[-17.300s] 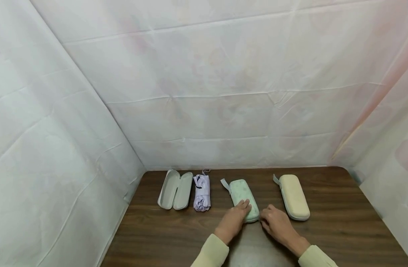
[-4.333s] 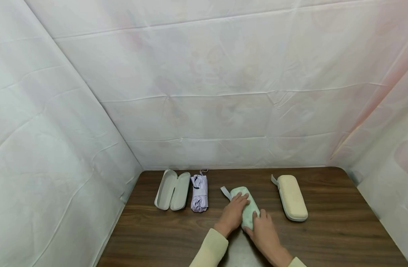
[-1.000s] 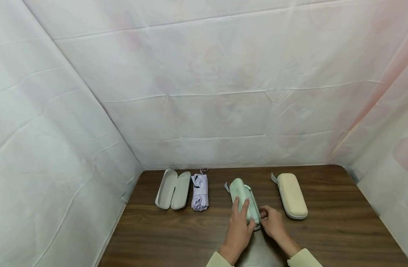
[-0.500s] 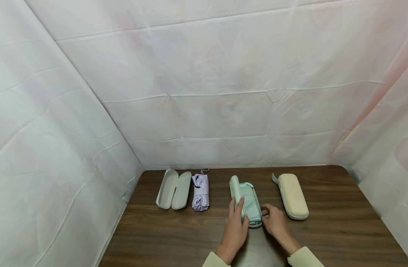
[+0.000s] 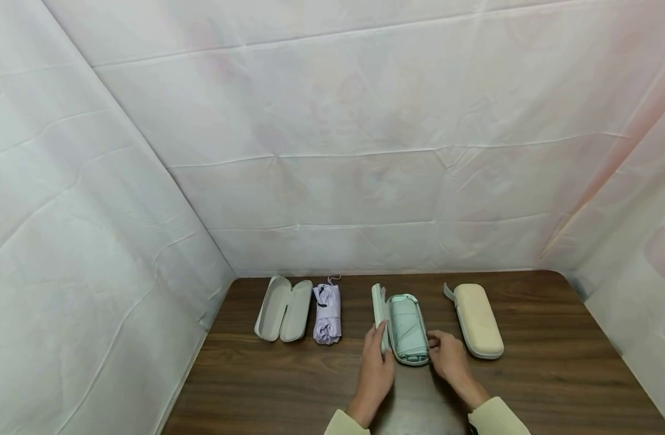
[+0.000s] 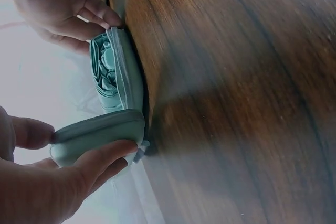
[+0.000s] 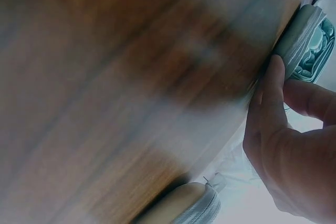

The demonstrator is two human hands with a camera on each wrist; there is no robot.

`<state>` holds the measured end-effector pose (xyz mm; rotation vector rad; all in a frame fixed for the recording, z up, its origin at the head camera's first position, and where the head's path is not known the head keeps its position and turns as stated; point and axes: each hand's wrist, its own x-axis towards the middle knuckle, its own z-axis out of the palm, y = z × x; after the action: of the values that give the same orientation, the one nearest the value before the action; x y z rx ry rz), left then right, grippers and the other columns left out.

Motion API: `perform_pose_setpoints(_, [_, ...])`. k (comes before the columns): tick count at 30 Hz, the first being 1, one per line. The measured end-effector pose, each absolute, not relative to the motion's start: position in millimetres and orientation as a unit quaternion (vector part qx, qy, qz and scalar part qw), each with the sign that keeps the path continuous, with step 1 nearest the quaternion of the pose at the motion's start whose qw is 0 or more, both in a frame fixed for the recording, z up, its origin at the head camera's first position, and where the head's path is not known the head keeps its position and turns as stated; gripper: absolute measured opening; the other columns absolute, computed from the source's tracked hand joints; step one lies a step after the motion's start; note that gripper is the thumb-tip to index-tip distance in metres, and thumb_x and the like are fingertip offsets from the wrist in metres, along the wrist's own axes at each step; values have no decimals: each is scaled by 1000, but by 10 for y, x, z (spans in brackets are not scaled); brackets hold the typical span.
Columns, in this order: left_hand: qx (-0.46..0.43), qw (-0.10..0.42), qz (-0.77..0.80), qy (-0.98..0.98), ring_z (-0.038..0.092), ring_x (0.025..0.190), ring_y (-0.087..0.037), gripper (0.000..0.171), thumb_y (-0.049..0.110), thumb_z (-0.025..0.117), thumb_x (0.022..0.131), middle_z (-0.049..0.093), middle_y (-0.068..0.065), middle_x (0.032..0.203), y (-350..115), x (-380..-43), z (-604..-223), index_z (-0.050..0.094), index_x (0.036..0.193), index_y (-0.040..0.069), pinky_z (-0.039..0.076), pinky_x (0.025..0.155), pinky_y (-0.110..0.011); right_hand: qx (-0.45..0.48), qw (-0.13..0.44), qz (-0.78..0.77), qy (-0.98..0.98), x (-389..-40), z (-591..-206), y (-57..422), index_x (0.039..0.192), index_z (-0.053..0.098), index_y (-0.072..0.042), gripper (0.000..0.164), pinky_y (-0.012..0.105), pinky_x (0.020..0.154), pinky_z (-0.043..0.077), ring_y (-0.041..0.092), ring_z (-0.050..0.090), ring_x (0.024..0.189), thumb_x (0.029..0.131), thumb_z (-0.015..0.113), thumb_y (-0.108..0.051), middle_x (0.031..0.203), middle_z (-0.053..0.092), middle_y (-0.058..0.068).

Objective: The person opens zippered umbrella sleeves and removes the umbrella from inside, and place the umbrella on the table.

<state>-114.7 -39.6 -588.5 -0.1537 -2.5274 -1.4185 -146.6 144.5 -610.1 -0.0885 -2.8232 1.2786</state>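
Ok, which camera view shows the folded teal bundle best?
The head view: it shows the teal bundle lengthwise from above inside the open green case. Both wrist views show mainly its near end, closer up.

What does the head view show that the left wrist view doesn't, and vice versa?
Only the head view: the purple bundle and the open white case. Only the left wrist view: a clear look at a rounded end piece in the teal bundle. Both: that bundle in the green case, the lid in the left hand, the right hand touching the case's edge, and the wooden table.
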Motion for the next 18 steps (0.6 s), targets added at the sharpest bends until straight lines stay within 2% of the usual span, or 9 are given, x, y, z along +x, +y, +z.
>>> perform_pose_setpoints(12, [-21,150,-534,-832,61,125,-42,61,-22,60,85,65,-23,132,-516,-1235,-5982,61,144,-4,49,106,-56,-32,24,410,-911,-1549,-6142,1468,116,72,12,33,38,70,58,22,73,79,84,64,12,89,74,11])
perform_pose_setpoints(18, [10,150,-560,-815,61,125,-45,58,-22,58,86,66,-27,130,-579,-1296,-6009,63,141,-5,49,106,-58,-34,23,408,-912,-1587,-6128,1458,117,71,13,34,39,70,59,24,73,79,84,64,12,90,74,13])
